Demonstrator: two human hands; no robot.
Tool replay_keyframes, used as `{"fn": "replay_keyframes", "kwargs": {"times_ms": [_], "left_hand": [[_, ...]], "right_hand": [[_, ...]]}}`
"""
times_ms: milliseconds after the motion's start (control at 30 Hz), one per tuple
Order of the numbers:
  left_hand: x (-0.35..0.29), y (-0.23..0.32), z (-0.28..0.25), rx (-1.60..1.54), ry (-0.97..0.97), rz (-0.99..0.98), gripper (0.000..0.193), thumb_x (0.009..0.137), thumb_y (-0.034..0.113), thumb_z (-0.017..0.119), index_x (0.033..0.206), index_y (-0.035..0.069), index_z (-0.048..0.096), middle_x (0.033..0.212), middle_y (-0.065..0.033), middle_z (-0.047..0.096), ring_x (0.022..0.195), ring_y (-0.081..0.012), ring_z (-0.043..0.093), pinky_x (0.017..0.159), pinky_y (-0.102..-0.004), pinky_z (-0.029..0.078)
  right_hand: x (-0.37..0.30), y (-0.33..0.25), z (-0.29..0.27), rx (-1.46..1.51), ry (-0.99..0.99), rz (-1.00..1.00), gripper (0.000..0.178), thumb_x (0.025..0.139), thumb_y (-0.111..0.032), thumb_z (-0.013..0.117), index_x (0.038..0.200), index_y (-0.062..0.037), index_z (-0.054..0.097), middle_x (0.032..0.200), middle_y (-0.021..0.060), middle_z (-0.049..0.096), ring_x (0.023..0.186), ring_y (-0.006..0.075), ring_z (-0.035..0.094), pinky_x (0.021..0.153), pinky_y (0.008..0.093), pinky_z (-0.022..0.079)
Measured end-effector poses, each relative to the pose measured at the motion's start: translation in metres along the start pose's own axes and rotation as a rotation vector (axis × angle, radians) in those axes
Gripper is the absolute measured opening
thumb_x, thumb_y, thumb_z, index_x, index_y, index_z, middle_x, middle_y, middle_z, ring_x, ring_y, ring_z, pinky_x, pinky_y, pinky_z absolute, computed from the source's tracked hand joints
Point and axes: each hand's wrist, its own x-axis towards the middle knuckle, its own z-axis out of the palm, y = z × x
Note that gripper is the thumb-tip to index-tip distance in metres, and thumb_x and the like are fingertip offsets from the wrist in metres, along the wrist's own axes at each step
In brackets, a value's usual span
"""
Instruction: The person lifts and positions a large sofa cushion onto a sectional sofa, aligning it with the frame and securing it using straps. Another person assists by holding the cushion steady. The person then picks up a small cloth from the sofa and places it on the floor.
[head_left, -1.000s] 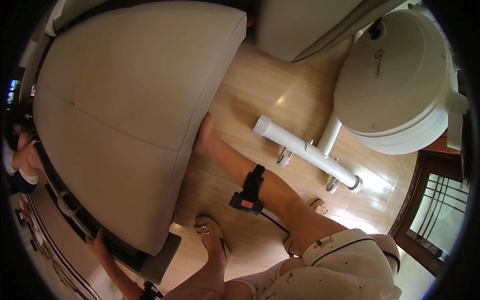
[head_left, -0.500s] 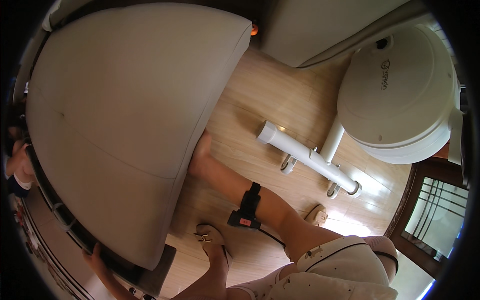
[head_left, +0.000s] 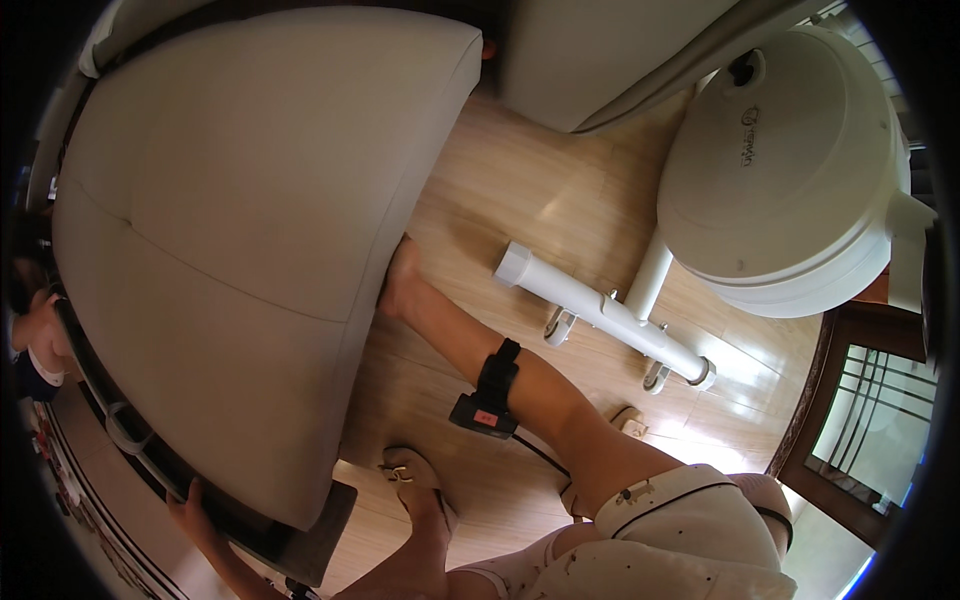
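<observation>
A large beige padded sofa seat [head_left: 250,180] fills the left half of the view, with a seam across it. My right hand [head_left: 402,280] is at its right side, fingers curled out of sight round the lower edge. A black strapped device [head_left: 487,402] with a cable sits on my right forearm. My left hand [head_left: 192,510] is closed on the dark edge [head_left: 235,535] along the seat's near left side; its fingers show only in part.
Wood-look floor [head_left: 470,210] lies right of the seat. On it stands a white tubular base [head_left: 600,310] with casters, under a big round white drum-shaped housing [head_left: 790,180]. Another beige upholstered piece [head_left: 590,60] is at the back. A dark-framed glass panel [head_left: 870,420] stands right. Another person [head_left: 45,345] is at far left.
The view has shifted slightly, so the floor things sit a little further left. Both hands keep their places on the seat.
</observation>
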Motion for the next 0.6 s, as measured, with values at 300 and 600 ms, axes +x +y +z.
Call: {"fn": "replay_keyframes", "kwargs": {"times_ms": [300, 600], "left_hand": [[0.018, -0.042, -0.004, -0.063, 0.03, 0.075, 0.076, 0.077, 0.007, 0.072, 0.141, -0.006, 0.034, 0.133, -0.0205, 0.05, 0.116, -0.0297, 0.053, 0.097, -0.0361, 0.044], [0.019, -0.043, -0.001, 0.151, 0.077, -0.01, 0.092, 0.075, 0.008, 0.067, 0.15, -0.007, 0.017, 0.154, -0.0239, 0.025, 0.139, -0.0321, 0.033, 0.108, -0.0356, 0.033]], "right_hand": [[-0.006, 0.031, -0.005, 0.038, -0.026, -0.076, 0.083, 0.092, -0.067, 0.014, 0.152, -0.0097, 0.027, 0.156, 0.0135, 0.03, 0.14, 0.0339, 0.032, 0.115, 0.0516, 0.024], [-0.008, 0.057, -0.006, -0.012, -0.019, -0.258, 0.075, 0.096, -0.059, 0.019, 0.148, -0.0078, 0.035, 0.151, 0.0123, 0.037, 0.135, 0.0324, 0.038, 0.112, 0.048, 0.032]]}}
